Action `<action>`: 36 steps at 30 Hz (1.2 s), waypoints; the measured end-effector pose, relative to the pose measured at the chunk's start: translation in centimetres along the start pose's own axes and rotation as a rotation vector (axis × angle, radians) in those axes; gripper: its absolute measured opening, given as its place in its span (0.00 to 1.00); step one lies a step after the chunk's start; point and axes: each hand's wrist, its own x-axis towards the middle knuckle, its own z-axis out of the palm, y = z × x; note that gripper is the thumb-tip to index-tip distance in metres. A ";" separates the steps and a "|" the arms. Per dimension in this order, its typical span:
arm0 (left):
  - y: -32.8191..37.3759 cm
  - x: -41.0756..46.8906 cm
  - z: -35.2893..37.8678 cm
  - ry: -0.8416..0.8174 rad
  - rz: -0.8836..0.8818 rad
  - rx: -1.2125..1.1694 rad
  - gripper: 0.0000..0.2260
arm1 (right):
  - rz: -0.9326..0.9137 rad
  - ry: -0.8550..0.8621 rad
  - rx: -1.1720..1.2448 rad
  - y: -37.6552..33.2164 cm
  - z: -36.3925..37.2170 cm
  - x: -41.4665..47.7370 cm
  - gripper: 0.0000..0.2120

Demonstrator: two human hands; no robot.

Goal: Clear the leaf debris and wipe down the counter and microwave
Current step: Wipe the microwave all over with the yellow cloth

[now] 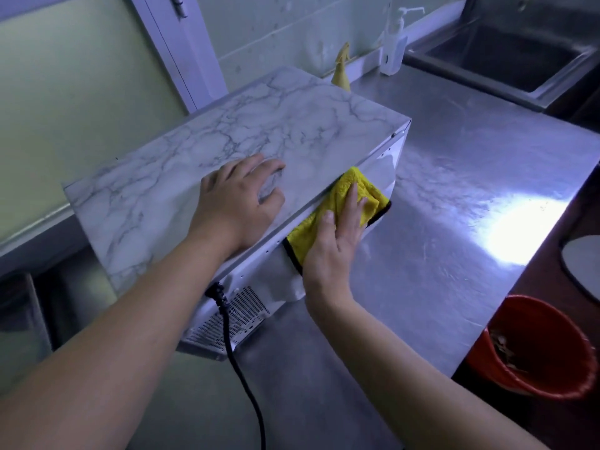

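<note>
A microwave (181, 164) with a marble-patterned top stands on the steel counter (454, 190), its vented back turned towards me. My left hand (237, 203) rests flat on the top near its right edge, fingers spread. My right hand (337, 241) presses a yellow cloth (354, 193) with a black hem against the microwave's right side wall, fingers straight. A black power cord (240, 368) hangs from the back of the microwave down over the counter.
A white pump bottle (394, 43) and a yellow spray bottle (341, 73) stand by the wall behind the microwave. A steel sink (506, 56) lies at the far right. A red bin (539, 349) holding debris sits below the counter's right edge.
</note>
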 end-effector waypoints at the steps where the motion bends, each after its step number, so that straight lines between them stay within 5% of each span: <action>1: 0.0 0.0 0.0 -0.001 0.000 0.003 0.25 | -0.051 0.026 -0.039 0.5 0.8 -0.7 0.26; 6: 0.0 0.2 0.2 0.020 0.007 -0.001 0.24 | -0.369 0.031 -0.201 5.0 2.5 -5.3 0.29; 12: -0.3 0.2 0.4 0.035 0.023 -0.001 0.22 | -1.085 -0.009 -0.599 12.9 1.1 -4.5 0.27; 18: -0.2 0.2 0.4 0.040 0.017 -0.003 0.21 | -1.288 -0.018 -0.784 19.2 0.1 -3.8 0.25; 26: -0.1 0.3 0.2 0.032 0.000 -0.008 0.21 | -0.696 -0.247 -0.787 21.1 -0.1 -10.6 0.38; 30: 0.0 0.2 0.0 0.041 -0.011 -0.016 0.21 | -0.090 -0.544 -0.312 18.0 -3.7 -13.4 0.45; 33: 0.0 0.2 0.1 0.055 -0.012 -0.017 0.20 | 0.422 -0.448 0.072 14.4 -7.6 -12.1 0.41; 36: -0.2 0.3 0.2 0.059 -0.005 -0.019 0.20 | 0.692 -0.351 0.350 11.5 -11.3 -8.3 0.34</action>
